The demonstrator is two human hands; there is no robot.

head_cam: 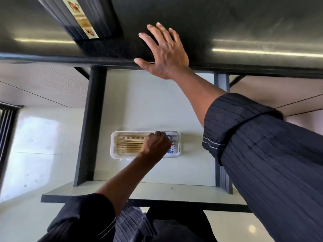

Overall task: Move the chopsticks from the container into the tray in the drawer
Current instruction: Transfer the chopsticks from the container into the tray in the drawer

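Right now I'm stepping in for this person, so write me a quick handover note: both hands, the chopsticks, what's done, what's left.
Left hand: closed in a fist over the white tray in the open drawer, seemingly on the chopsticks; the grip itself is hidden.
Right hand: open, flat on the dark countertop, holding nothing.
Done: a bundle of chopsticks lies lengthwise in the tray.
Left: probably let go, withdraw the hand, then check the black container on the countertop; its contents can't be seen.
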